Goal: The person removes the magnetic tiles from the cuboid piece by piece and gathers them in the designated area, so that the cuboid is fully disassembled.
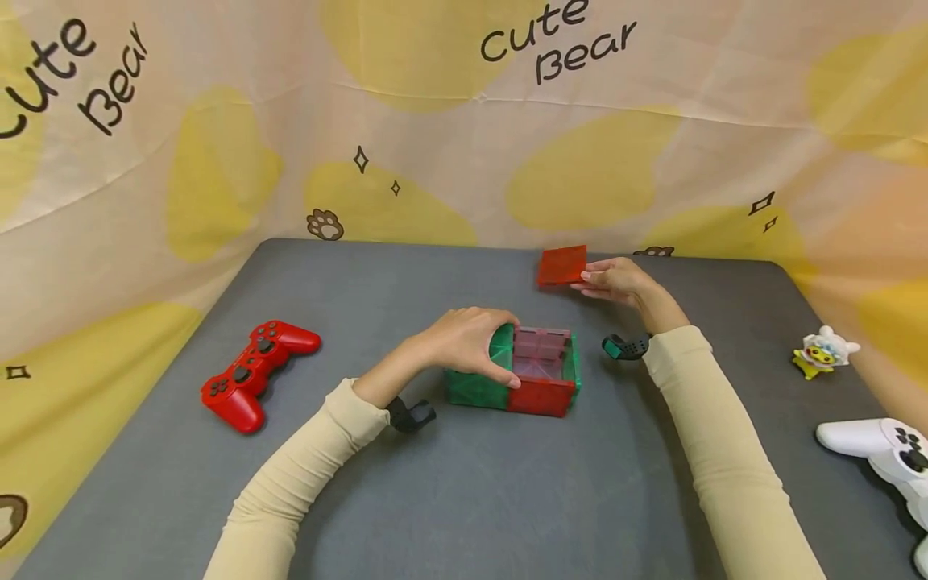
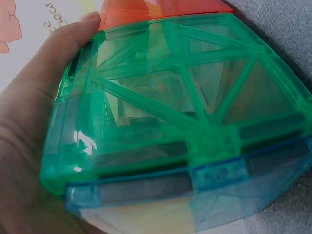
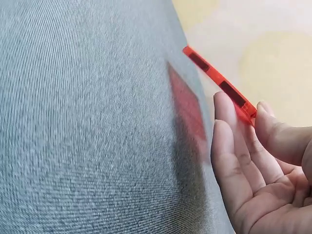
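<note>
Near the table's middle sits a low box of translucent magnetic tiles, its front showing a green tile (image 1: 474, 390) and a red tile (image 1: 545, 398). A pinkish-purple tile (image 1: 540, 354) shows at the right part of its top. My left hand (image 1: 464, 338) grips the box's left part from above, thumb at the front and fingers behind. In the left wrist view a green tile (image 2: 180, 61) fills the frame, with a blue-edged tile (image 2: 224, 178) below it. At the table's far edge my right hand (image 1: 616, 280) pinches a red square tile (image 1: 561, 266) by one edge, raised above the tabletop.
A red game controller (image 1: 257, 374) lies on the left of the grey table (image 1: 464, 499). On the right are a small toy figure (image 1: 825, 352) and a white game controller (image 1: 880, 459). A printed cloth (image 1: 435, 129) hangs behind the table.
</note>
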